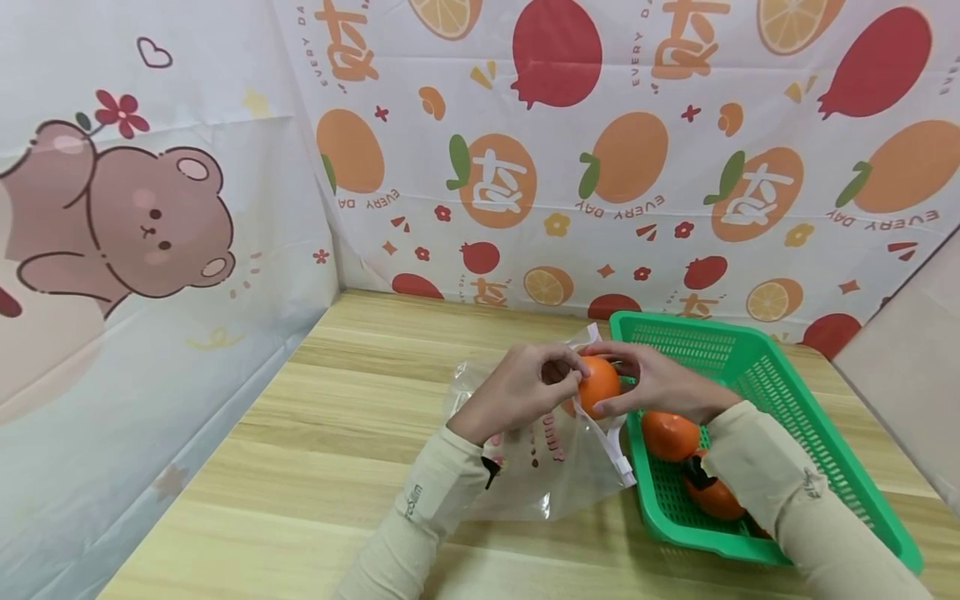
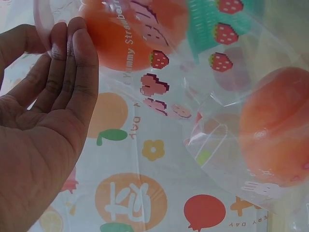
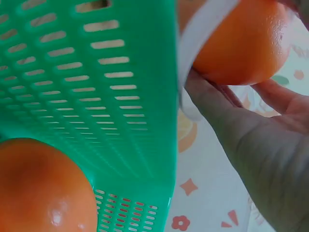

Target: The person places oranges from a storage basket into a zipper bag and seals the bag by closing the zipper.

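Above the bench (image 1: 315, 433), right hand (image 1: 660, 383) grips orange fruit (image 1: 598, 385) at clear bag (image 1: 540, 458) mouth, pinched open by left hand (image 1: 517, 390); best lowered slowly, mouth kept wide.

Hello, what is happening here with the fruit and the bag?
A person is working at a wooden table. The right hand holds an orange fruit, perhaps a persimmon, at the mouth of a clear plastic bag printed with strawberries. The left hand pinches the bag's edge to hold it open. Beside the bag, a green plastic basket contains at least two more orange fruits. Whether the bag already contains fruit is unclear from the head view.
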{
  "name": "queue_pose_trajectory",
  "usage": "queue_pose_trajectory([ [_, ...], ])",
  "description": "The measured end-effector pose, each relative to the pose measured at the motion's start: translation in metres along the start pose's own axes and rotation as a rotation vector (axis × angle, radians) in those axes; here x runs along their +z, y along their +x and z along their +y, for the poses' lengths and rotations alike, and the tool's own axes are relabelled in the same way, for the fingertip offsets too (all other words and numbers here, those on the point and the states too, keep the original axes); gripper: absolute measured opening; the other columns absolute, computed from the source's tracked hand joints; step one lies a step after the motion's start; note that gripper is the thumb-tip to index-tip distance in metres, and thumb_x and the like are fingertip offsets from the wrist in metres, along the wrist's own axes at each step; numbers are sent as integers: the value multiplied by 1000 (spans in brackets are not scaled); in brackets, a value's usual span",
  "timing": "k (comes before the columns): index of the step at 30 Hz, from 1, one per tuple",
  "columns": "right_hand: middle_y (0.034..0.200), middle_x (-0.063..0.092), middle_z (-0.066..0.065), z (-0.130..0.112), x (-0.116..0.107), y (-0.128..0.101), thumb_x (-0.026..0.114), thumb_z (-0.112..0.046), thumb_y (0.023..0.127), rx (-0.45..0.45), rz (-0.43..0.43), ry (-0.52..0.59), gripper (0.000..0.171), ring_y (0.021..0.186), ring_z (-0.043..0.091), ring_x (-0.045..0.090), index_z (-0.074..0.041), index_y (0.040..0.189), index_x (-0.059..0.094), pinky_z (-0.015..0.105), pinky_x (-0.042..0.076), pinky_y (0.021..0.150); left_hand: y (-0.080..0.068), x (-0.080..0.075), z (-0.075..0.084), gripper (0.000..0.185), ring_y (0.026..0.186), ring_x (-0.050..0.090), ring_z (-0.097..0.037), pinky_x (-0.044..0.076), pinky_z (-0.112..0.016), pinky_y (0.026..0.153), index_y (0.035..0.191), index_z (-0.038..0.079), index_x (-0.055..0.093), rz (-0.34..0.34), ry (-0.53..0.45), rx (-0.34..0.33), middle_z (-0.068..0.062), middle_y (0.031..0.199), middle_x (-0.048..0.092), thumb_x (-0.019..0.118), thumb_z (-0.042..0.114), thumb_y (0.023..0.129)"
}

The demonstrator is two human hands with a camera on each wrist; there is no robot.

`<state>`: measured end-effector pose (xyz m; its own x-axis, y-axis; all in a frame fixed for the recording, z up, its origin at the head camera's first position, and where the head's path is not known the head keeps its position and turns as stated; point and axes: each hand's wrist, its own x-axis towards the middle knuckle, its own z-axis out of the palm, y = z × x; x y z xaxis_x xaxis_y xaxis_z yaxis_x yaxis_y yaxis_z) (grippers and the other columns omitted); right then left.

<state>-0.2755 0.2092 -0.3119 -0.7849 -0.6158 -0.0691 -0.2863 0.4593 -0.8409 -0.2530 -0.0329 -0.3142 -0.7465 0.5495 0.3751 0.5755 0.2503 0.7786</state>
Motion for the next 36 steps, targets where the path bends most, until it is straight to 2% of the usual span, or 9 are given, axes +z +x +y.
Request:
queue_pose_trajectory([
  [3,139,57,9,-1,6,5,82,-22,85,-19,10,-55,73,116,30,58,-13,148,48,41,54,94,0,0,-1,13,78,64,-9,56,-22,75,101,2,74,4,-5,11,-3,92,71,63,1,94],
  [7,138,57,10,-3,13,10,84,-20,80,3,36,-87,74,120,30,56,-9,143,48,43,54,96,1,2,-3,15,78,63,-9,56,-22,74,101,1,74,3,-8,24,-5,92,71,62,-1,93],
  [14,131,61,4,-4,23,17,87,-23,77,39,70,-217,67,116,25,57,-12,136,56,48,50,101,0,4,-2,13,79,63,-9,55,-21,74,103,-1,74,0,5,33,-8,94,72,64,0,93],
  [17,125,62,3,-3,26,18,85,-17,78,52,88,-255,58,109,25,58,-12,130,60,47,52,97,0,4,-2,14,79,63,-9,55,-21,74,103,-2,73,-5,-2,42,-11,96,72,63,-1,94],
  [21,116,62,4,-3,31,21,80,-5,78,49,101,-292,52,98,25,57,-10,125,59,42,55,86,1,4,-1,14,78,63,-8,55,-21,73,101,-1,74,-3,-4,49,-11,93,72,63,-2,93],
  [25,112,61,2,-3,35,24,76,3,76,-5,95,-340,51,95,23,56,-12,122,60,41,56,86,1,4,-1,14,77,62,-8,55,-22,73,100,2,74,5,3,48,-8,90,72,62,0,93],
  [30,118,64,1,-2,38,28,78,6,78,-112,75,-366,54,99,20,57,-13,126,63,43,55,94,0,4,-1,12,76,62,-7,54,-22,71,102,3,74,19,28,44,-4,88,71,64,4,95],
  [33,120,64,3,-3,40,28,78,6,81,-112,74,-365,55,100,20,58,-10,130,61,44,55,95,0,3,0,12,76,62,-7,54,-22,70,103,4,74,21,34,41,-2,88,71,65,7,96],
  [36,121,63,5,-4,42,27,76,5,84,-72,78,-372,55,99,21,58,-9,134,58,43,55,95,0,4,1,12,76,62,-6,54,-22,70,103,5,74,20,31,44,-1,88,70,65,7,96],
])
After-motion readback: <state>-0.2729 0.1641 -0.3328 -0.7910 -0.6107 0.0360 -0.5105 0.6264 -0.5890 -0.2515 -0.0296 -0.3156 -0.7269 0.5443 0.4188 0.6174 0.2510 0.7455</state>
